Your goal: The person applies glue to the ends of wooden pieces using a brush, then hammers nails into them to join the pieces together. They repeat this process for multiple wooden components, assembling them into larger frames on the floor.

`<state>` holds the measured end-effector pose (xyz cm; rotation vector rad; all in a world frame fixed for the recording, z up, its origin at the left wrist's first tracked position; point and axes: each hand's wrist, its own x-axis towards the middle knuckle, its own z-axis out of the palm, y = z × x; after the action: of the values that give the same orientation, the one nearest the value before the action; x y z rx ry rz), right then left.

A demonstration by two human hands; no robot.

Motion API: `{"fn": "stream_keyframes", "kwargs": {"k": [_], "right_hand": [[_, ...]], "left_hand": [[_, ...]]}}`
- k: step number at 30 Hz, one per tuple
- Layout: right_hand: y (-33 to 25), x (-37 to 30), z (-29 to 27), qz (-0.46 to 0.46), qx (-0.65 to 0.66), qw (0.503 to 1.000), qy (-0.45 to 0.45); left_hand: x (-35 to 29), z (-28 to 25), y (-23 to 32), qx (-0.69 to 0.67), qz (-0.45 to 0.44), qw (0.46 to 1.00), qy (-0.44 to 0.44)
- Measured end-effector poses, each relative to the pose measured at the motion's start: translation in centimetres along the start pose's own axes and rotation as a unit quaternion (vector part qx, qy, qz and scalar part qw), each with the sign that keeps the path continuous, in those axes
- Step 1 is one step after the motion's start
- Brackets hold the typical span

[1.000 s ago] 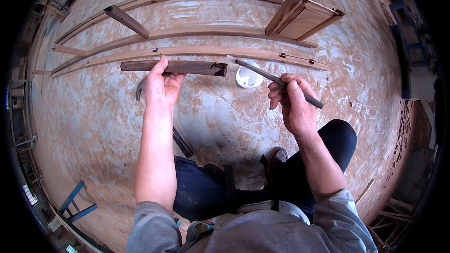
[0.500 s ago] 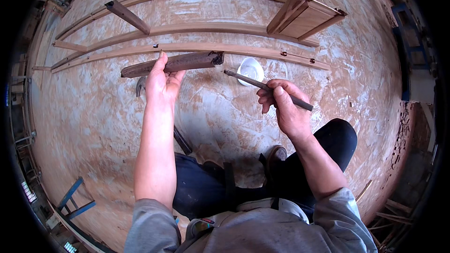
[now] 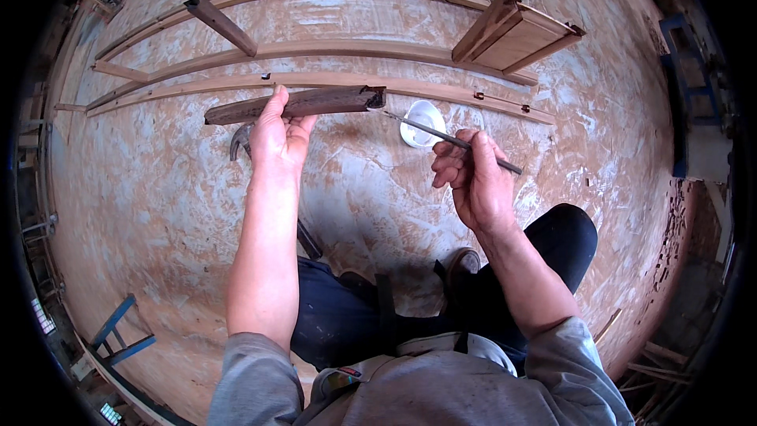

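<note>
Left hand (image 3: 281, 136) curled partway round dark rail (image 3: 335, 101), held left of tub (image 3: 430, 110); right hand (image 3: 478, 181) pinches stick (image 3: 426, 130), tip near rail's end — contact unclear. Likely step: working that end; next move calls for steady rail, fine aim.

One rod (image 3: 432, 133), one tub (image 3: 420, 113) (one hammer (image 3: 244, 139)).
</note>
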<state>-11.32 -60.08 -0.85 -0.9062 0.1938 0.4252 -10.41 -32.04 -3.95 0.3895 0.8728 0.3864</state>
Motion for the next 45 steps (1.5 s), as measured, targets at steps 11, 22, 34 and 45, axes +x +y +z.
{"fn": "stream_keyframes", "kwargs": {"k": [11, 22, 34, 45], "right_hand": [[-2.3, -0.7, -0.6, -0.085, -0.028, 0.996, -0.025], [-1.9, -1.6, 0.8, -0.08, -0.17, 0.982, -0.029], [-2.6, -2.9, 1.5, -0.046, -0.107, 0.989, -0.086], [-3.2, -2.7, 2.2, -0.154, -0.37, 0.891, -0.213]], "left_hand": [[-0.3, -0.3, 1.7, -0.062, 0.034, 0.992, -0.101], [-0.9, -0.1, 1.9, -0.087, 0.032, 0.977, -0.191], [-0.5, -0.4, 3.2, -0.095, 0.047, 0.978, -0.181], [-1.6, 0.7, 2.4, -0.05, 0.09, 0.979, -0.174]]}}
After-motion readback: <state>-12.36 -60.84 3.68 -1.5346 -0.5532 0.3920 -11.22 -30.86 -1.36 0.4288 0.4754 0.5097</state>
